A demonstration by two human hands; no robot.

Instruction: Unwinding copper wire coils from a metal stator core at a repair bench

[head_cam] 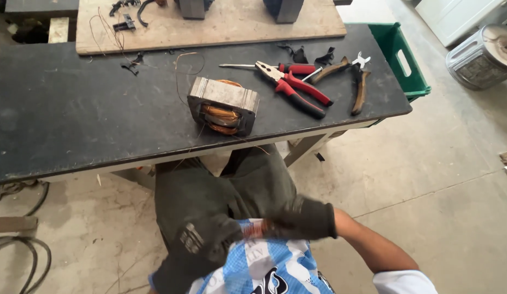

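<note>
Transformer core (223,105) sits on the workbench (74,109), well beyond both gloved hands (253,231).

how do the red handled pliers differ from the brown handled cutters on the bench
The red handled pliers have red and black handles; the brown handled cutters have plain brown ones. The pliers end in long tapered jaws pointing left; the cutters end in a short silver head pointing up. The pliers look longer. Both lie flat on the black bench, handles spread, untouched by either hand.

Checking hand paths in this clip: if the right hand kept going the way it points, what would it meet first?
The gloved right hand points leftward across the lap; it would first meet the left hand, seemingly already touching.
</note>
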